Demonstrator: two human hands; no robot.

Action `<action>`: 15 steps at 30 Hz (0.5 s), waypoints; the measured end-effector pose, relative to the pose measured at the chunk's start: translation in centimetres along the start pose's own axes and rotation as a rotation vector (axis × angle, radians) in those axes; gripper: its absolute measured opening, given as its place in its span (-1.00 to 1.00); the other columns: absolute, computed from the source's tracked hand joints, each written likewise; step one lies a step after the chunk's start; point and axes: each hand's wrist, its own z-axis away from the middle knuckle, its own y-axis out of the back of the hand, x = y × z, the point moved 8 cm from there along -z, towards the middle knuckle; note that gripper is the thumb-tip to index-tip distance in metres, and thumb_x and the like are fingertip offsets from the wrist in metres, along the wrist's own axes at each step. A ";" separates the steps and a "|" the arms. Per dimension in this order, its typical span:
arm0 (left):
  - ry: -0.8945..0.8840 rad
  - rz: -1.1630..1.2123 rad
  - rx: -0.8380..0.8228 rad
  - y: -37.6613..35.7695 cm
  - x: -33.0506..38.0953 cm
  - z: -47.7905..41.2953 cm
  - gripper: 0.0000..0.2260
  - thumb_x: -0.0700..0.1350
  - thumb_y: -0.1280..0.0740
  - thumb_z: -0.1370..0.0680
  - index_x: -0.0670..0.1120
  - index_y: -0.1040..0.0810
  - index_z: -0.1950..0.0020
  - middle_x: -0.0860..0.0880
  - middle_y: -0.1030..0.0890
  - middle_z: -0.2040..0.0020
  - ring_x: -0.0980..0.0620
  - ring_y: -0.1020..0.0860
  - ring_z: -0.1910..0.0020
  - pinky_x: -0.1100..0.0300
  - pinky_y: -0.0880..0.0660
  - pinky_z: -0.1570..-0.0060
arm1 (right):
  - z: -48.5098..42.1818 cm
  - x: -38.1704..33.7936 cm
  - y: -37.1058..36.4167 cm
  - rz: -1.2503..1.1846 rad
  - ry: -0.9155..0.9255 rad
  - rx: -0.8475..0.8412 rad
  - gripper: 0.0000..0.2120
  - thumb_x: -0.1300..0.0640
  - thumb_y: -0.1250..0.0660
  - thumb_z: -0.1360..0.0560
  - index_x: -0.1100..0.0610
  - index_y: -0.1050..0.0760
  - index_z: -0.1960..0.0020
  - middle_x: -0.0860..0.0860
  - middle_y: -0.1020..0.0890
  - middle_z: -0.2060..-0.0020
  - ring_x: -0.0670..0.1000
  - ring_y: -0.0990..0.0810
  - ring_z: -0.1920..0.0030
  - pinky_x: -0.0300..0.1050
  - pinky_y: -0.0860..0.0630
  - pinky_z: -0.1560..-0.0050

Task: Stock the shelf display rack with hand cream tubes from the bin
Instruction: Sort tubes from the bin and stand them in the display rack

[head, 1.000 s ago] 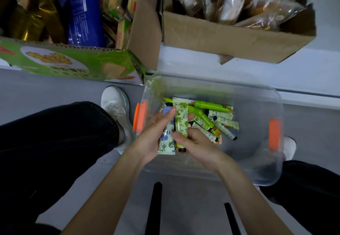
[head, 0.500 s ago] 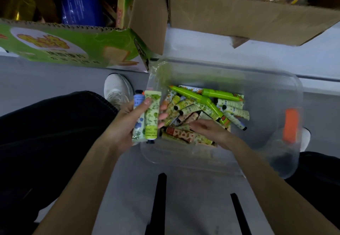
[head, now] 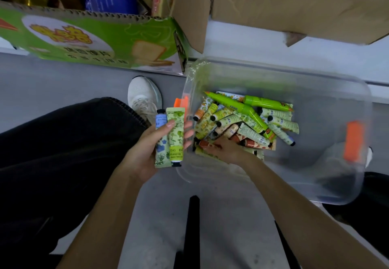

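In the clear plastic bin [head: 328,100], a heap of hand cream tubes [head: 248,125] lies toward its left side; the right hand [head: 228,149] rests on the heap, and whether its fingers grip a tube cannot be told. Just outside the bin's left wall, the left hand [head: 145,153] holds a green floral tube [head: 176,121] and a blue floral tube [head: 161,120] side by side, thumb across them. A green printed carton [head: 84,37] stands beyond
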 end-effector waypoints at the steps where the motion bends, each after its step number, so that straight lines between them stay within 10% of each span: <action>1: 0.005 0.003 -0.008 0.0 0.0 0.0 -0.58 -0.04 -0.34 -0.39 -0.17 -0.54 -0.21 -0.13 -0.67 -0.09 -0.03 -0.67 0.00 0.16 -0.61 0.10 | 0.1 -0.2 -0.3 -0.029 -0.022 -0.029 -0.63 -0.25 -0.21 -0.51 0.02 -0.41 0.26 -0.02 -0.42 0.38 -0.04 -0.44 0.36 -0.20 -0.38 0.34; 4: 0.013 0.005 -0.035 -0.1 -0.1 -0.1 -0.65 -0.08 -0.24 -0.48 -0.18 -0.53 -0.21 -0.13 -0.67 -0.09 -0.02 -0.67 0.00 0.13 -0.62 0.03 | 0.1 -0.4 -0.8 -0.040 -0.064 -0.083 -0.57 -0.23 -0.19 -0.53 0.14 -0.37 0.24 0.08 -0.39 0.41 0.03 -0.43 0.42 -0.17 -0.37 0.37; 8: 0.023 0.019 -0.049 -0.1 -0.2 -0.3 -0.64 -0.05 -0.23 -0.49 -0.21 -0.54 -0.20 -0.14 -0.66 -0.06 -0.02 -0.65 0.02 0.11 -0.60 -0.04 | -0.3 -0.1 -1.3 0.011 -0.058 -0.100 -0.51 -0.20 -0.20 -0.54 0.23 -0.54 -0.10 0.20 -0.61 0.04 0.16 -0.58 0.02 -0.09 -0.36 0.13; 15: 0.010 -0.025 -0.029 0.3 -0.1 -0.3 -0.68 -0.06 -0.22 -0.52 -0.17 -0.57 -0.19 -0.14 -0.66 -0.13 -0.03 -0.65 -0.03 0.07 -0.58 -0.11 | 0.9 -0.4 -0.9 -0.180 -0.060 -0.077 -0.70 0.05 -0.32 -0.55 0.22 -0.50 -0.18 0.04 -0.52 0.21 -0.08 -0.44 0.33 -0.30 -0.30 0.43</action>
